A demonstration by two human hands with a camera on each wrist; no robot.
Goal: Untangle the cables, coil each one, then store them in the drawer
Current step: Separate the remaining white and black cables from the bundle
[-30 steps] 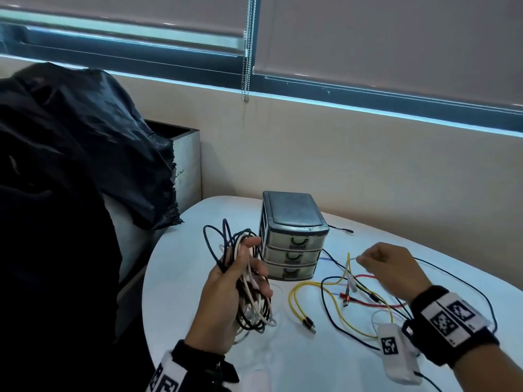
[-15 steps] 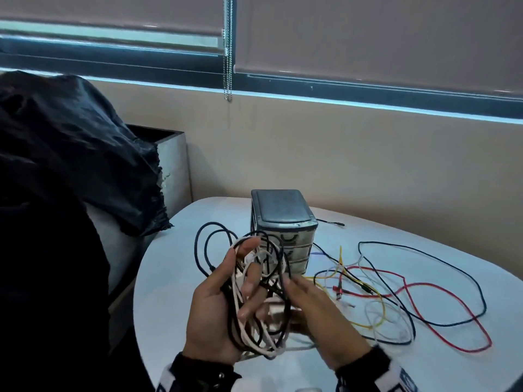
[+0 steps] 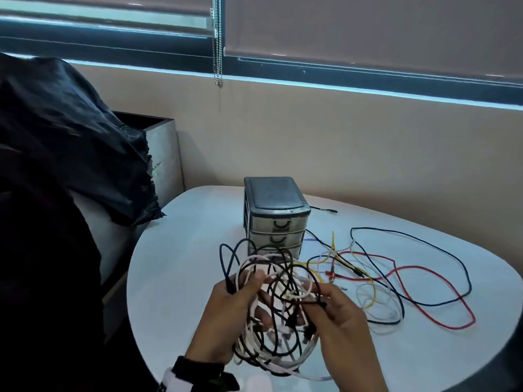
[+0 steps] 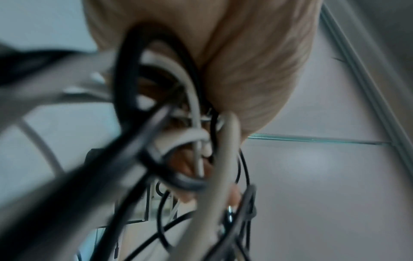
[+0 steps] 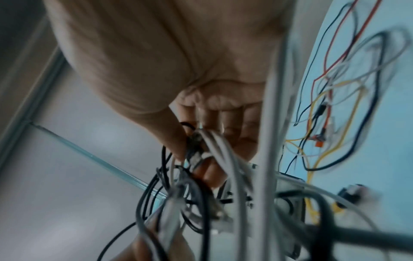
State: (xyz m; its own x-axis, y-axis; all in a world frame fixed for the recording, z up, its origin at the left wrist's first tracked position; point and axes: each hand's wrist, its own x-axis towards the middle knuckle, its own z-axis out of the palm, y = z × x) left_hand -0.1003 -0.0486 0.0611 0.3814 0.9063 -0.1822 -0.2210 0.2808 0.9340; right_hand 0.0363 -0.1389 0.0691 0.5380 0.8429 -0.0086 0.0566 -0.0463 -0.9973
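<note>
We are holding a tangled bundle of black and white cables [image 3: 278, 315] over the white bench [image 3: 175, 267] | left hand [image 3: 226, 318] grip curling around it | right hand [image 3: 343, 326] grip pinching its strands.

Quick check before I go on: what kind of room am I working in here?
Probably an office or meeting room, though I can't be sure. A rounded white table stands by a plain beige wall under windows with roller blinds pulled down, and a small desktop drawer unit sits on the table.

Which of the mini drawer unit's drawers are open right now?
None visibly: the top two fronts of the drawer unit sit flush. The lowest is partly hidden behind the cable bundle.
</note>
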